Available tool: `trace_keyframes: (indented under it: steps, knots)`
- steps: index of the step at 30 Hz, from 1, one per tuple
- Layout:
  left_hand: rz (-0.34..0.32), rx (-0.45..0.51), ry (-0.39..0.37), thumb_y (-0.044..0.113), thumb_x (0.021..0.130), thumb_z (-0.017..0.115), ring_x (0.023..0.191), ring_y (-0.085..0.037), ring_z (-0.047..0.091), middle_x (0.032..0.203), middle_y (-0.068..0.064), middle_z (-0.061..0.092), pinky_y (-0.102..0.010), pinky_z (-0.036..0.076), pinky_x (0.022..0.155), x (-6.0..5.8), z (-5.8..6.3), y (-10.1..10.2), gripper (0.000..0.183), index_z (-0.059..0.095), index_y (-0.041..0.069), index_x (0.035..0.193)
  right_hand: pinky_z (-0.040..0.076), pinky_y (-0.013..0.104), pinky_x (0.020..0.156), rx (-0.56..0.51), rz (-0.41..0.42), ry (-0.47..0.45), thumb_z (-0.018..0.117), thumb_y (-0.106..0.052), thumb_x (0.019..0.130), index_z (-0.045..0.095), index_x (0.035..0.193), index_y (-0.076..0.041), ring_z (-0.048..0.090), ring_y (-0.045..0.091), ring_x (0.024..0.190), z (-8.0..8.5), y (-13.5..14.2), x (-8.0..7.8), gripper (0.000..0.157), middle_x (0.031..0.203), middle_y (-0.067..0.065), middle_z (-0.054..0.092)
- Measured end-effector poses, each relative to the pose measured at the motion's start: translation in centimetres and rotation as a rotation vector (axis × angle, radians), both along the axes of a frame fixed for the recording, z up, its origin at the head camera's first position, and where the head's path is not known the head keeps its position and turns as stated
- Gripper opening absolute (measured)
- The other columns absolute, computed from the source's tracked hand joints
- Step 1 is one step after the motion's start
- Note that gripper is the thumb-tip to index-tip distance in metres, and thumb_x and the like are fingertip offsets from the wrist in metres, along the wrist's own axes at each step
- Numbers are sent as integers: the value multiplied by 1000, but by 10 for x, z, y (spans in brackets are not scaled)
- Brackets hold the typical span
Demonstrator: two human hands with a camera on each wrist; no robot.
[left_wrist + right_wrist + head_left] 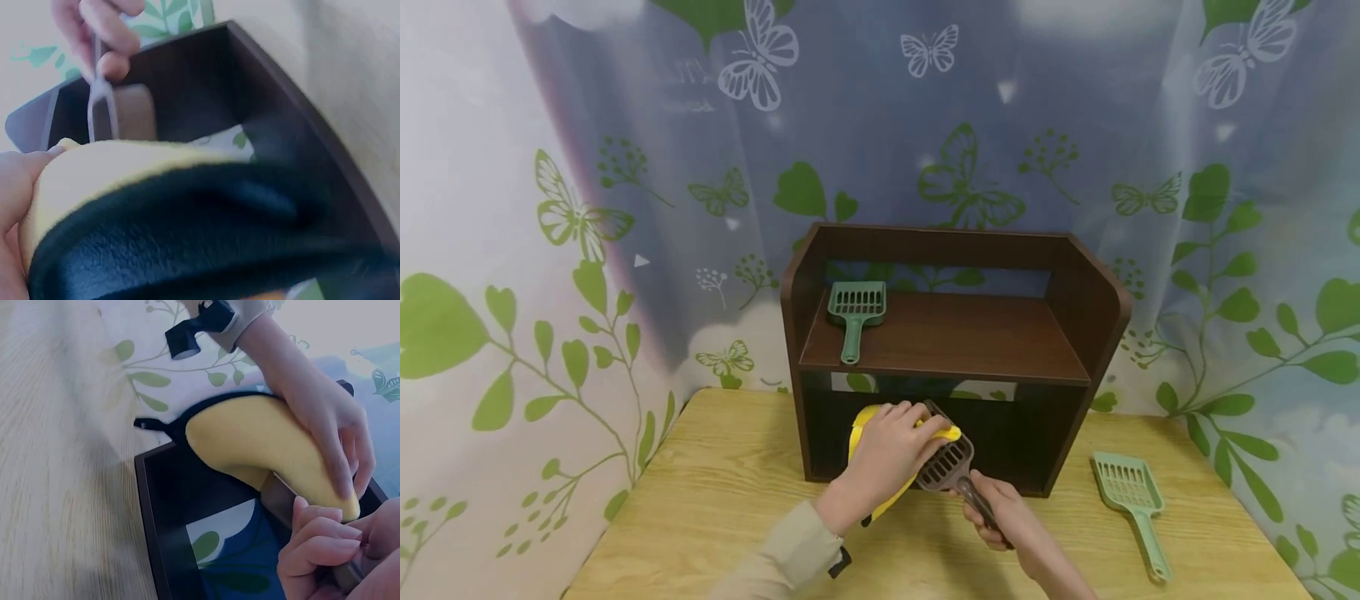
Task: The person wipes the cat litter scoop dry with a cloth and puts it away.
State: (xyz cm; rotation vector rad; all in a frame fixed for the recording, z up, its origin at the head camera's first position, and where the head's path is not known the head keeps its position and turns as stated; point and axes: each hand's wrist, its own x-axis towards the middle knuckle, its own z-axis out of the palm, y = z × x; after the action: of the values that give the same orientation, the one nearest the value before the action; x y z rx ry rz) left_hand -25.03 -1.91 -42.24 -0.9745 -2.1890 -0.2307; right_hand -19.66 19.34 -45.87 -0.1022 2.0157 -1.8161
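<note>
In the head view my right hand (1011, 521) grips the handle of a dark brown litter scoop (953, 463), its slotted head pointing up and left. My left hand (883, 454) holds a yellow cloth (862, 419) with black edging, pressing it over the scoop's head. The right wrist view shows the cloth (244, 431) draped in a curve under the left fingers, a black tab at one end. Part of the scoop's head is hidden behind the cloth and left hand. The cloth's dark edge fills the lower left wrist view, with the scoop (134, 112) beyond.
A dark brown two-tier shelf (955, 333) stands behind the hands on a wooden table (715, 492). One green litter scoop (857, 308) lies on its upper board at left. Another, lighter green scoop (1131, 492) lies on the table at right. A patterned curtain (865, 108) hangs behind.
</note>
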Motion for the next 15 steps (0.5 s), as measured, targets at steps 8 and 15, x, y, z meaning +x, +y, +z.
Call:
trace_keyframes:
  steps: [8,15]
  knots:
    - [9,-40,-54,37,95,72,80,-10,60,93,7,65,-22,43,65,7,-18,17,17,74,25,106,26,18,43,7,-25,23,32,-45,111,59,114,-1,28,3,45,1,-9,3,52,67,-6,45]
    - [48,-27,1,36,89,80,84,-10,62,98,6,68,-22,49,67,3,-24,16,21,74,23,103,26,19,42,18,7,30,34,-43,111,61,112,-1,26,3,44,0,-11,7,51,66,-5,46]
